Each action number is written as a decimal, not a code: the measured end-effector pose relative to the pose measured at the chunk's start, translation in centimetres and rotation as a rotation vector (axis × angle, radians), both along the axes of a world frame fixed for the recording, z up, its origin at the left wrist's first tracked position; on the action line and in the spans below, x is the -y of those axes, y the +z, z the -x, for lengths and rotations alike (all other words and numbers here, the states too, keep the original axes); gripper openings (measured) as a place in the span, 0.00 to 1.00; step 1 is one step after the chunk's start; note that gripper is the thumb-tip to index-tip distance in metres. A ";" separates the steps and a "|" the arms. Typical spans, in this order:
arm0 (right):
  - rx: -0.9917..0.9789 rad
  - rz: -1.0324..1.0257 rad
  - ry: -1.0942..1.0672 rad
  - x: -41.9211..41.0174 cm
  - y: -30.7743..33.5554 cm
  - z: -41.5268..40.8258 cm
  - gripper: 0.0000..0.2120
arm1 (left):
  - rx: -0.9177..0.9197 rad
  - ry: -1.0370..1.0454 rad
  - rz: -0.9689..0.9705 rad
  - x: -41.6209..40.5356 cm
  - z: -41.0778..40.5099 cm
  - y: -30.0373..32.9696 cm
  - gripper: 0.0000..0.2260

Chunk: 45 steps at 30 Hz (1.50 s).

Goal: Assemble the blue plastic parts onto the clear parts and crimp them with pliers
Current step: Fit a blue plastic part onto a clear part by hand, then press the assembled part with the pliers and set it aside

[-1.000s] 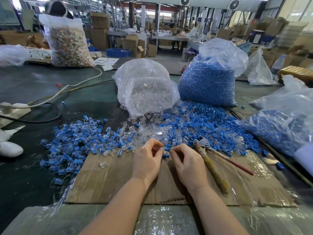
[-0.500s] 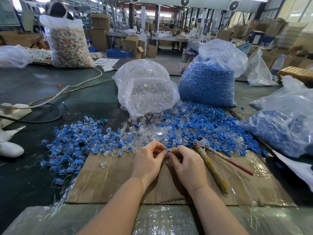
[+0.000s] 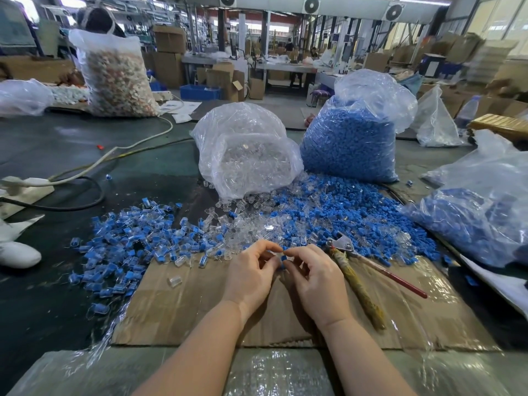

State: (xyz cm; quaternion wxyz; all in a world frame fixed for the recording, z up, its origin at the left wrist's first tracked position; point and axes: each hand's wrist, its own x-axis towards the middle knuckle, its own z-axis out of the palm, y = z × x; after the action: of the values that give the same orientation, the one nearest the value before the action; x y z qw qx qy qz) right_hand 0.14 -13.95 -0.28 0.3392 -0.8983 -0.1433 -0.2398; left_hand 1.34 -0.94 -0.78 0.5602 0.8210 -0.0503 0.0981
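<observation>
Head view shows the left hand [image 3: 251, 277] and right hand [image 3: 315, 278] pinching one blue part [image 3: 283, 258] together over the cardboard [image 3: 177, 315], pliers [image 3: 353, 270] idle just right, finished pieces [image 3: 128, 252] heaped left, and far more loose parts [image 3: 328, 212] waiting beyond.

The left hand [image 3: 251, 277] and the right hand [image 3: 317, 278] meet over a small blue part [image 3: 283, 257], and the fingers cover most of it. If the left hand also holds a clear part cannot be told. The bag of blue parts [image 3: 480, 212] is cut by the right edge.
</observation>
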 end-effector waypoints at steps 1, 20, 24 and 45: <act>-0.004 -0.002 0.002 0.0 0.0 0.0 0.05 | -0.004 -0.002 0.009 0.0 0.0 0.0 0.07; -0.679 0.492 -0.719 5.1 1.4 0.7 0.36 | -0.037 0.029 0.041 0.0 0.0 0.2 0.08; -0.700 0.559 -0.716 5.4 1.3 1.2 0.35 | -0.054 0.037 0.087 0.0 0.1 0.4 0.07; -1.022 -0.318 0.091 1.4 7.3 1.5 0.14 | -0.303 0.168 0.531 -1.1 -1.8 3.1 0.03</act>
State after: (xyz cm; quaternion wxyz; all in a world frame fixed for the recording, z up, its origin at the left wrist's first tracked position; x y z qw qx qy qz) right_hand -1.33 -15.36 7.07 0.5076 -0.8310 0.0395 0.2241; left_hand 3.11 0.18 2.31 0.7459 0.6527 0.1292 0.0301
